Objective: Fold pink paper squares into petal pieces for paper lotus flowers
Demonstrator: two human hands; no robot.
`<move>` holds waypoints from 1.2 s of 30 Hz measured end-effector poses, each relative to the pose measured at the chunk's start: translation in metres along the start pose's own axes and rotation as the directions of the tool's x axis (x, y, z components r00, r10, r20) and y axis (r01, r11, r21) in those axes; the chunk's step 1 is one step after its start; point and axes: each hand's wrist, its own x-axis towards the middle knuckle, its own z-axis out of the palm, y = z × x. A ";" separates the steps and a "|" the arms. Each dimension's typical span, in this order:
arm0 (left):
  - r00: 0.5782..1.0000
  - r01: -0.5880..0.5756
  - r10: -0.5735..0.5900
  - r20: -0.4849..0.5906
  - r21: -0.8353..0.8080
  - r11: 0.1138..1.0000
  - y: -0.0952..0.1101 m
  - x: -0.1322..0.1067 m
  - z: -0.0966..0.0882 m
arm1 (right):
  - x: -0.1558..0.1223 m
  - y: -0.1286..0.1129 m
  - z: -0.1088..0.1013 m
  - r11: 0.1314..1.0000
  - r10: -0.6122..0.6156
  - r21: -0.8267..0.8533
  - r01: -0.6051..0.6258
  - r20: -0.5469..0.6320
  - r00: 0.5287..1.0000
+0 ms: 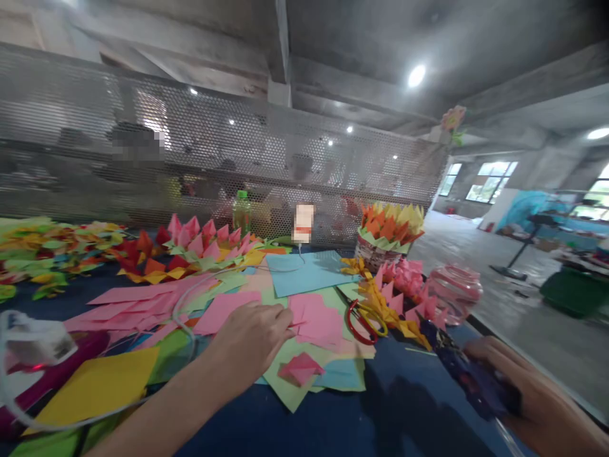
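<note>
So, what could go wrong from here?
1. The right hand holds what looks like a glue gun, its front end close to the yellow folded pieces; it might smear or knock them.
2. The clear jar stands near the edge of the table, close to that tool, so a bump could tip it.
3. The white cable loops over paper beside the left forearm and could snag.
</note>
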 end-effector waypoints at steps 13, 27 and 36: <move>1.000 0.004 -0.004 -0.016 -0.001 1.000 -0.009 0.001 0.013 | -0.027 0.085 -0.032 0.932 0.344 -0.114 -0.344 -0.017 0.939; 1.000 0.011 -0.011 -0.004 0.034 0.999 -0.017 0.000 0.017 | -0.012 0.083 -0.022 0.955 0.297 -0.019 -0.296 0.030 0.954; 1.000 0.013 -0.013 -0.014 0.029 0.999 -0.015 -0.001 0.011 | -0.002 0.010 -0.027 0.955 0.284 -0.033 -0.293 -0.175 0.943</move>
